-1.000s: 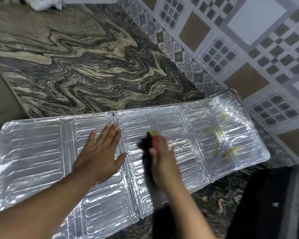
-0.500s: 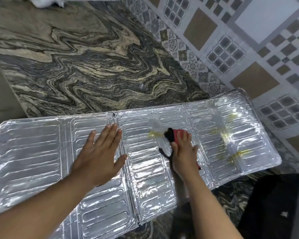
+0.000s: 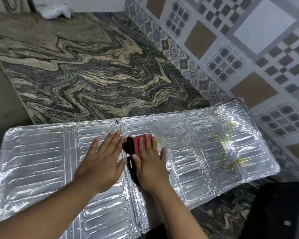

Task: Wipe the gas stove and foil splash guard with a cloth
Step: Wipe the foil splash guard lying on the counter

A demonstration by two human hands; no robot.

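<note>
A silver foil splash guard [image 3: 202,152] lies flat across the marbled countertop [image 3: 93,75], unfolded into several ribbed panels. Yellow stains mark its right panels [image 3: 231,152]. My left hand [image 3: 102,159] rests flat on the foil, fingers spread, holding nothing. Just to its right, my right hand [image 3: 150,161] presses a red and black cloth [image 3: 135,144] onto the middle panel. Only the cloth's far edge and a dark strip beside my thumb show; my palm hides the remainder. No gas stove can be made out.
A patterned tiled wall [image 3: 231,49] rises behind and to the right of the foil. Something white and crumpled [image 3: 56,10] lies at the far back of the counter. A dark object [image 3: 280,213] fills the lower right corner.
My right hand slid the cloth right across the foil, then back left until it sits close beside my left hand. My left hand stayed pressed in place.
</note>
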